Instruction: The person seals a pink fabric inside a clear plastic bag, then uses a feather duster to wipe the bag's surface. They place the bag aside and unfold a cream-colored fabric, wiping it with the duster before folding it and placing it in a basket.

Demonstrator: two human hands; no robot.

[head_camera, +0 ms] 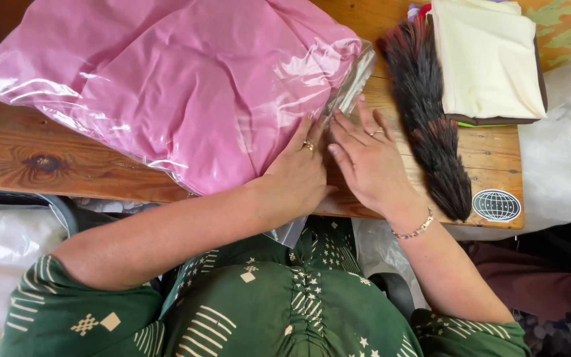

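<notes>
A large pink cushion (pixel 186 73) lies inside a clear plastic bag (pixel 348 82) on a wooden table (pixel 47 158). My left hand (pixel 299 168) rests flat on the bag's near right edge, fingers together, a ring on one finger. My right hand (pixel 368 158) lies flat beside it, fingertips pressing the bag's open flap against the table. The two hands touch each other. Neither hand grips anything; both press down on the plastic.
A dark feather duster (pixel 431 112) lies just right of my right hand. Folded cream cloth (pixel 487 59) sits on a dark board at the back right. White stuffing (pixel 563 152) is beyond the table's right edge. A round sticker (pixel 496 205) marks the near right corner.
</notes>
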